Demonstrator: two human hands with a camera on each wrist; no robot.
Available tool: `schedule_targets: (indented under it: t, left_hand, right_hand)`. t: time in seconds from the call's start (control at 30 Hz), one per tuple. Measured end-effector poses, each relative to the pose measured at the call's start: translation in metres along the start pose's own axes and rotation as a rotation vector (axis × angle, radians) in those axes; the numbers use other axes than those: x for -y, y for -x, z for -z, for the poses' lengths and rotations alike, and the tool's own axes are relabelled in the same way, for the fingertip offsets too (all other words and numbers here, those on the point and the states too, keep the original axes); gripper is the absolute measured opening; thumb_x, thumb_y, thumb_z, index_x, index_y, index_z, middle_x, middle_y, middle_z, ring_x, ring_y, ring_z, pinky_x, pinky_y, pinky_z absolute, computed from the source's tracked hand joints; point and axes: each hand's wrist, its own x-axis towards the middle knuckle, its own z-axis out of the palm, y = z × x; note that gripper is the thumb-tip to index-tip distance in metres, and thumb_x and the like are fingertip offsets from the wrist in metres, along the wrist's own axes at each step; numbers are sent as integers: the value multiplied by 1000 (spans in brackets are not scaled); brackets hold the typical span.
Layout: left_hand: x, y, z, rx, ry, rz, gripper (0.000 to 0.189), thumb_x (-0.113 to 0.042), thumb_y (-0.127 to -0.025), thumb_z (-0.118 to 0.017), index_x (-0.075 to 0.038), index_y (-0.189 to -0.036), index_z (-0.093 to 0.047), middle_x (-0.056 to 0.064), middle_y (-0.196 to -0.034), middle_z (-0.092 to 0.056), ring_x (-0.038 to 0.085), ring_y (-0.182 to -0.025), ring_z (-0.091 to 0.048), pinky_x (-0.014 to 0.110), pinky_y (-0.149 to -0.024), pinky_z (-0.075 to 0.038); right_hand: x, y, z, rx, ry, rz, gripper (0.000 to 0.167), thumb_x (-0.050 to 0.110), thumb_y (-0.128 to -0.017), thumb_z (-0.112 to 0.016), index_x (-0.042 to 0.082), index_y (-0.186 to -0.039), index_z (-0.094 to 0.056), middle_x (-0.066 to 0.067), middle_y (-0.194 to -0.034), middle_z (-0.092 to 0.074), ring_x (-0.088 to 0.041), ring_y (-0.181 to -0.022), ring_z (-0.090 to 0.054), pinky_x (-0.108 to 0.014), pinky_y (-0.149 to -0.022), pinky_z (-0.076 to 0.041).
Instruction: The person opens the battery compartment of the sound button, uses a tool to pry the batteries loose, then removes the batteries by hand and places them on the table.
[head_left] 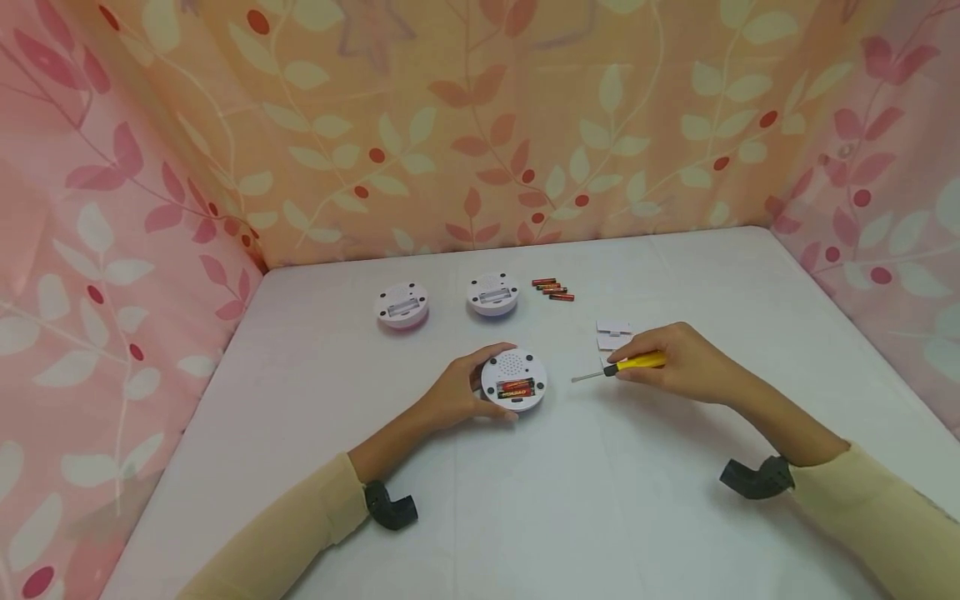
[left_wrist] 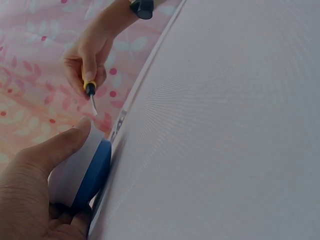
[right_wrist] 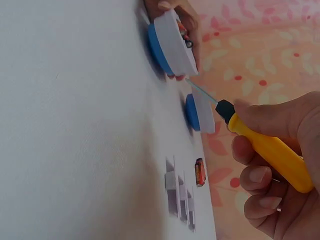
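My left hand (head_left: pixel 459 390) grips a round white battery device (head_left: pixel 513 367) round its left side, thumb at the near rim. Its underside faces up, with speaker holes, small dark feet and an uncovered compartment holding red batteries (head_left: pixel 516 389). A blue lower part of this device (left_wrist: pixel 95 175) shows in the left wrist view. In my right hand (head_left: pixel 675 365) is a screwdriver (head_left: pixel 637 362) with a yellow handle, pinched between thumb and fingers. Its metal tip points left toward the device and stays apart from it in the head view.
Two similar round devices (head_left: pixel 402 304) (head_left: pixel 492 293) lie farther back, their battery compartments bare. Several loose red batteries (head_left: pixel 553 288) lie to the right of them. Small white battery covers (head_left: pixel 613 327) are lined up just beyond my right hand. Patterned cloth (head_left: pixel 480 125) surrounds the white table (head_left: pixel 480 517).
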Motion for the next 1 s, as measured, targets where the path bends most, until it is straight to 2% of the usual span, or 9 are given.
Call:
schedule_targets:
  t: [0.2,0.37,0.6,0.77,1.0]
  left_hand:
    - [1,1,0,0,9,-20,102,-18,-66,-97,-17,-154,-45,-8,-154,-45,12,-140,-45,30,-113,-39]
    - [2,0,0,3,8,-22,102,-19,-66,-98,-19,-154,-45,-9,-154,-45,11,-140,-45,31,-113,-40]
    - [3,0,0,4,-3,-22,101,-21,-67,-97,-19,-154,-45,-10,-155,-45,10,-140,-44,29,-113,-38]
    - [2,0,0,4,5,-23,101,-20,-67,-97,-19,-153,-45,-9,-155,-45,10,-140,-44,29,-113,-38]
    - [3,0,0,4,-1,-20,101,-20,-67,-97,-19,-154,-45,-9,-155,-44,11,-141,-43,30,-114,-38]
  right_hand:
    - [-20,7,2,6,17,-24,24,11,-83,-85,16,-106,-82,6,-100,-77,-21,-95,-71,-22,-73,-54]
    - [-34,14,2,16,23,-48,25,7,-83,-83,18,-105,-82,5,-100,-77,-17,-92,-70,-21,-69,-50]
    - [-43,20,5,24,36,-88,23,12,-82,-85,18,-104,-82,3,-100,-77,-15,-90,-68,-21,-65,-46]
    - [-46,23,5,29,32,-130,19,16,-81,-87,21,-99,-81,7,-97,-76,-14,-86,-63,-22,-67,-46]
    - [-48,24,7,28,131,-85,15,21,-79,-89,25,-90,-79,17,-87,-71,-10,-79,-58,-26,-70,-47]
